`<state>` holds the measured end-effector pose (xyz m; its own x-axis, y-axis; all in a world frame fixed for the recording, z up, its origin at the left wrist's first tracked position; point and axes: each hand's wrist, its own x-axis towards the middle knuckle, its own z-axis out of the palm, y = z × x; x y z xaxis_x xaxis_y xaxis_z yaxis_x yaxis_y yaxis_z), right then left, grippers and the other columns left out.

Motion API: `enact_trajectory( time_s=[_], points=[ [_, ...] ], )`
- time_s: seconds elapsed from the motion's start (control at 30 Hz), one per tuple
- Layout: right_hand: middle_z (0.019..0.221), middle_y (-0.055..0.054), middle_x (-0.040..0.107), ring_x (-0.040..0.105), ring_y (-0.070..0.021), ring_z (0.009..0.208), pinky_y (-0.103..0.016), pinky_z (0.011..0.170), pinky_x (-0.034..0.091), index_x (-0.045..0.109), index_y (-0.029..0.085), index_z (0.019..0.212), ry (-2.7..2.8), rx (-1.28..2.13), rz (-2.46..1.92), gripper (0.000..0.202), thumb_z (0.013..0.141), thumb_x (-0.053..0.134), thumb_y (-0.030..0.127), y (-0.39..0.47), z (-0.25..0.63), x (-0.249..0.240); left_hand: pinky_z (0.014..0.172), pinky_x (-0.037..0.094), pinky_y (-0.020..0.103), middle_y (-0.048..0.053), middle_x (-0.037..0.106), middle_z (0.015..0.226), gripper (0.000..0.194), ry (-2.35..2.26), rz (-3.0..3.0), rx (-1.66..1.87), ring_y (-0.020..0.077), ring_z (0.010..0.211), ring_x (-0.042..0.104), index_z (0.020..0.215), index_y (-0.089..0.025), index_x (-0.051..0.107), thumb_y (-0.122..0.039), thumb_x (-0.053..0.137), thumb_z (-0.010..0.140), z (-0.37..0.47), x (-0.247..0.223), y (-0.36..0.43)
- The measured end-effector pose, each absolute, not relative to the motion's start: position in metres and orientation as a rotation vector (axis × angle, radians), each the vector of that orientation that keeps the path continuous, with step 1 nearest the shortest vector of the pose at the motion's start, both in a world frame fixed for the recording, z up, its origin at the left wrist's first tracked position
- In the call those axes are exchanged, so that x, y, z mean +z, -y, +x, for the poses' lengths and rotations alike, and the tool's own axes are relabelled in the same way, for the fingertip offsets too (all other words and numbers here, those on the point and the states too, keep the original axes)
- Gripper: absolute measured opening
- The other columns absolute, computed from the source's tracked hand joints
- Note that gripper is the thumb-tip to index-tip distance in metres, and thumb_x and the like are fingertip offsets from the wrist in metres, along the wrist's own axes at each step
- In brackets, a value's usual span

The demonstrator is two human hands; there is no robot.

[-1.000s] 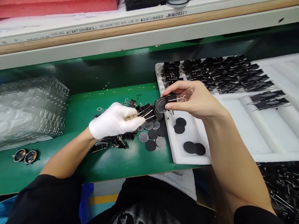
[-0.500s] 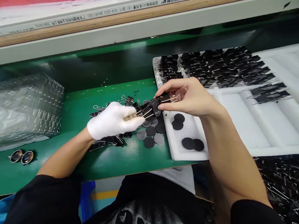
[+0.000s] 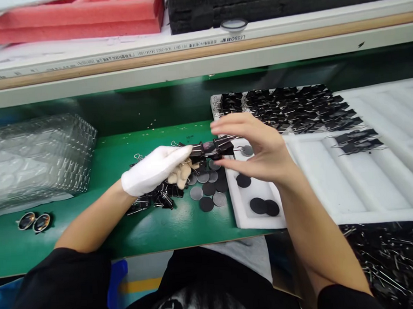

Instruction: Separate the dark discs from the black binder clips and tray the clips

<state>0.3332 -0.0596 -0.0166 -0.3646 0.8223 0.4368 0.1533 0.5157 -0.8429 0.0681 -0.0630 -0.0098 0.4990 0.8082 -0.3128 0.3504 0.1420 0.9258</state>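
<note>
My left hand [image 3: 151,172], in a white glove with bare fingertips, pinches a black binder clip [image 3: 197,149] over the green bench. That clip bites one side of a small dark, shiny disc [image 3: 209,148], and a second binder clip [image 3: 224,146] is on the disc's other side. Around this second clip my bare right hand [image 3: 262,146] is open, thumb and fingers spread apart. Below them lie several loose black and grey discs [image 3: 208,188]. Loose binder clips [image 3: 163,195] are heaped under and beside my left hand.
A white foam tray [image 3: 312,166] at right carries rows of clipped pieces [image 3: 291,107] and some black discs [image 3: 258,206]. Stacked clear plastic trays [image 3: 35,155] stand at left, near two dark oval lenses [image 3: 34,222]. More binder clips [image 3: 398,264] fill the lower right. A shelf edge [image 3: 125,78] crosses the back.
My right hand has opened its fingers off the right-hand clip. My left hand has turned the clipped disc nearly level. The view has tilted up, showing more of the shelf.
</note>
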Motion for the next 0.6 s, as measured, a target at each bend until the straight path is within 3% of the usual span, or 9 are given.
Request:
enact_trajectory(
  time_s=[0.07,0.13,0.27,0.37,0.43,0.5,0.6],
  points=[
    [0.146,-0.006,0.066,0.06,-0.0365,0.139,-0.05,0.109,0.057,0.068,0.038,0.143,1.834,0.98,-0.896,0.087,0.063,0.104,0.043,0.064,0.337,-0.014,0.056,0.047,0.025,0.005,0.072,0.067,0.051,-1.104,1.576,0.52,0.0129,0.057,0.062,0.081,-0.018,0.064,-0.065,0.059,0.1,0.068,-0.007,0.065],
    [0.145,-0.008,0.068,0.066,-0.0331,0.131,-0.047,0.103,0.06,0.057,0.038,0.154,1.807,1.109,-0.956,0.099,0.066,0.102,0.046,0.067,0.34,-0.016,0.06,0.05,0.025,0.004,0.074,0.074,0.04,-1.139,1.677,0.542,0.0146,0.064,0.067,0.09,-0.018,0.065,-0.057,0.062,0.1,0.069,-0.006,0.067],
    [0.125,-0.008,0.077,0.073,-0.0284,0.115,-0.042,0.096,0.06,0.069,0.027,0.138,1.786,1.17,-1.025,0.065,0.079,0.091,0.045,0.07,0.336,-0.027,0.065,0.055,0.028,0.003,0.076,0.078,0.038,-1.16,1.804,0.465,0.019,0.072,0.073,0.102,-0.019,0.067,-0.056,0.06,0.1,0.073,-0.007,0.071],
    [0.11,-0.005,0.081,0.075,-0.0243,0.102,-0.037,0.09,0.058,0.079,0.022,0.109,1.833,1.072,-1.051,0.027,0.086,0.084,0.033,0.077,0.33,-0.033,0.069,0.058,0.03,0.004,0.079,0.086,0.039,-1.169,1.946,0.37,0.0215,0.079,0.075,0.104,-0.021,0.068,-0.059,0.057,0.1,0.077,-0.007,0.075],
    [0.103,-0.003,0.082,0.075,-0.0214,0.097,-0.034,0.088,0.057,0.079,0.022,0.1,1.869,1.048,-1.039,0.012,0.089,0.079,0.024,0.084,0.333,-0.033,0.076,0.062,0.033,0.005,0.081,0.098,0.043,-1.201,2.042,0.313,0.0244,0.088,0.077,0.117,-0.024,0.07,-0.061,0.053,0.101,0.077,-0.006,0.078],
    [0.104,-0.002,0.081,0.075,-0.0209,0.099,-0.034,0.092,0.056,0.078,0.023,0.1,1.915,0.977,-1.021,0.01,0.091,0.076,0.019,0.092,0.35,-0.027,0.085,0.065,0.039,0.002,0.082,0.111,0.05,-1.287,2.102,0.299,0.0284,0.1,0.078,0.136,-0.033,0.065,-0.064,0.05,0.1,0.072,-0.005,0.08],
    [0.114,-0.006,0.074,0.07,-0.0246,0.112,-0.041,0.103,0.055,0.08,0.025,0.1,1.961,0.649,-1.088,0.009,0.092,0.077,0.022,0.102,0.413,-0.015,0.098,0.065,0.051,-0.014,0.079,0.125,0.049,-1.423,2.184,0.313,0.0317,0.109,0.078,0.146,-0.055,0.054,-0.067,0.05,0.099,0.054,-0.01,0.078]
  ],
)
